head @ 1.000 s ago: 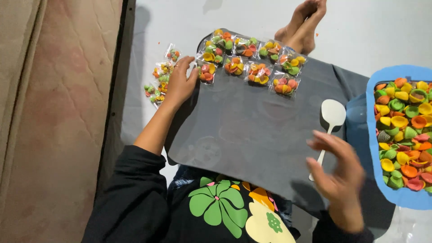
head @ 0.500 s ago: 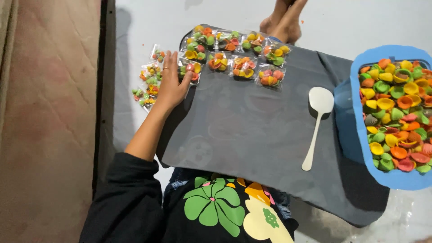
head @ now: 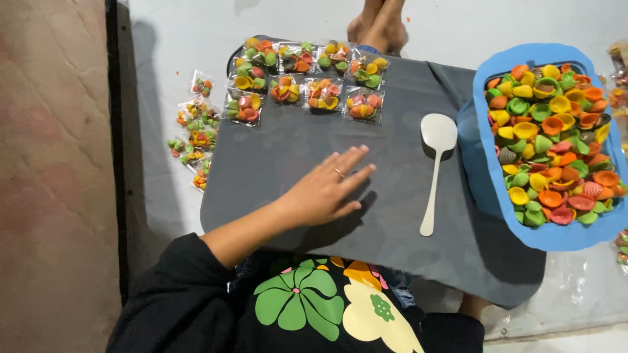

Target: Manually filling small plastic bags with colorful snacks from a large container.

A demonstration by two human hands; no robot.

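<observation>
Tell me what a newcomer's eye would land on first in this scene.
First, the blue tub at the right, heaped with bright shell-shaped crackers in orange, yellow, green and pink. Next, the two rows of small clear packets of the same crackers at the far edge of the dark grey tray, with more packets loose on the floor to its left. The left hand lies flat, fingers spread, on the tray, beside a white spoon.

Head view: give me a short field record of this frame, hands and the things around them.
left hand: flat, fingers spread, on the dark grey board
right hand: not in view
white plastic spoon: lying on the board, untouched
clear packets of coloured shell-shaped crackers: rows at the board's far edge
blue tub of loose coloured crackers: right of the board
</observation>
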